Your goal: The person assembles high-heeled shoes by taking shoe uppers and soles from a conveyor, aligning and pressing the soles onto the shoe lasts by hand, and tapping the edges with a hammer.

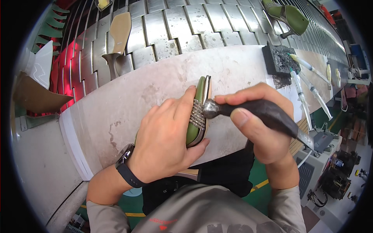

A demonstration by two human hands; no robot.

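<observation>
A green shoe (190,133) with a band of glittering stones (197,114) stands on its side edge over the pale worktop, its sole facing right. My left hand (165,130) is wrapped round it, fingers over the upper and thumb at the near end, hiding much of the shoe. In my right hand (264,116) is a dark shoemaker's hammer (268,114), with a rounded bright face and a flat, blade-like opposite end. Its round face is at the sole edge beside the stones; whether it touches, I cannot tell.
Beyond the worktop (155,83) runs a metal slat conveyor (186,23). It carries a tan-soled heeled shoe (120,31) at left and another green shoe (293,20) at right. Several syringes (298,91) lean on a black block (279,60). A brown curved piece (39,93) stands at left.
</observation>
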